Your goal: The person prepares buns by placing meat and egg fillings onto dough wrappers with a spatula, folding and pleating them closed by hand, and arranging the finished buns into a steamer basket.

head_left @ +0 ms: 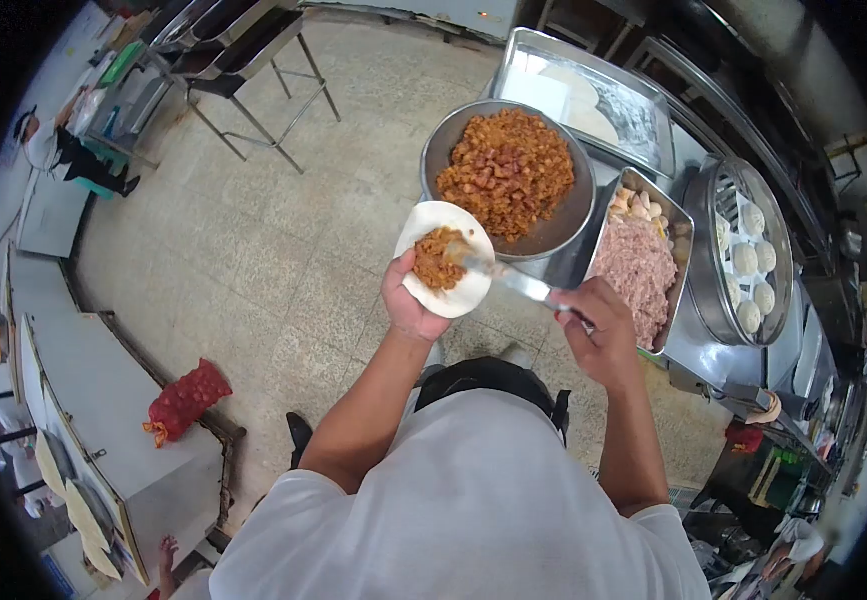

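My left hand [414,300] holds a round, flat dough wrapper [469,292] from below, with the thumb at its edge. A mound of reddish-brown chopped filling [436,262] lies on the wrapper. My right hand [604,332] is closed around the handle of a metal spatula [526,283], whose blade touches the filling and is partly smeared. Just beyond the wrapper stands a large metal bowl [576,212] heaped with the same chopped filling. Right of the bowl, near my right hand, a metal tray [687,245] holds pink minced meat [636,265] and pale chunks.
A round steamer [696,280] with several pleated buns stands at the right. A floured rectangular tray [644,145] lies behind the bowl. A red mesh sack [189,402] rests on a counter at left. Other people [49,145] are at the far left and lower right.
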Demonstrator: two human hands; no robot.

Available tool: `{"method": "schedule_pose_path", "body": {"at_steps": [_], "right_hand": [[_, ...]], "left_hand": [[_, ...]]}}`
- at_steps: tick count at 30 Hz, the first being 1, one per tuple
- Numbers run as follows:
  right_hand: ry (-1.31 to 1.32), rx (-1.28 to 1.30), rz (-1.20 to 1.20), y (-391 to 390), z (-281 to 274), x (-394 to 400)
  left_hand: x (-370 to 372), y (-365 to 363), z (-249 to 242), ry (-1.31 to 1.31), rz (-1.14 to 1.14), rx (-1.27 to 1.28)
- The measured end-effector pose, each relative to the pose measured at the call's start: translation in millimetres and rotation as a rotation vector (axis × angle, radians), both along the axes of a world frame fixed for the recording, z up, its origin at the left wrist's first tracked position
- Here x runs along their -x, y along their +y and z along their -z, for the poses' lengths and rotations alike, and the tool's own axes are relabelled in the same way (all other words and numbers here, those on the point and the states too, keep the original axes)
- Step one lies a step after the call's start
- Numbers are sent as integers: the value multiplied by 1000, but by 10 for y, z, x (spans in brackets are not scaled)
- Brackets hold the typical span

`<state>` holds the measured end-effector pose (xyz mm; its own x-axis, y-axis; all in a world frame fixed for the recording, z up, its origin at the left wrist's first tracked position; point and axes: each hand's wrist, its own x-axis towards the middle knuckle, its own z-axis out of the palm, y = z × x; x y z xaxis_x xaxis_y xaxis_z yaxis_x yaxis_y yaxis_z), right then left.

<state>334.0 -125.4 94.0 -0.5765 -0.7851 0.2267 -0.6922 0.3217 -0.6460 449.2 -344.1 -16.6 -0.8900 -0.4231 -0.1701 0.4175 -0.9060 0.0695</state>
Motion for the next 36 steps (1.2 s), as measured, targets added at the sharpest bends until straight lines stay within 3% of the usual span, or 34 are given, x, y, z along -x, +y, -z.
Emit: {"method": "schedule_pose_path", "body": {"at_steps": [5,10,13,14,17,19,21,23,28,31,36], "right_hand": [[112,-87,6,234,34,182],[42,-59,12,725,-339,509],[62,-46,1,901,-230,627],[55,-181,-45,953,-193,680],[50,-158,-88,1270,-103,960],[91,-104,-51,1513,-205,1129],[228,-293,193,1645,-305,1367],[249,-365,280,1688,-153,1597],[307,-598,394,1591,370,2085],[302,-663,320,1499,468,2113],[207,-629,325,1435,632,1868]], "left_hand": [[267,300,-104,-20,65,90],[431,643,-193,-18,36,97],[570,836,-223,-20,84,132],[620,920,-238,-61,61,198],[693,1109,-292,-6,-22,162],[614,1117,-318,100,51,60],[630,1019,-277,23,88,158],[631,944,-195,-168,238,433],[933,1114,-201,211,239,184],[1152,1081,-140,35,258,250],[1206,1117,-255,60,248,249]]}}
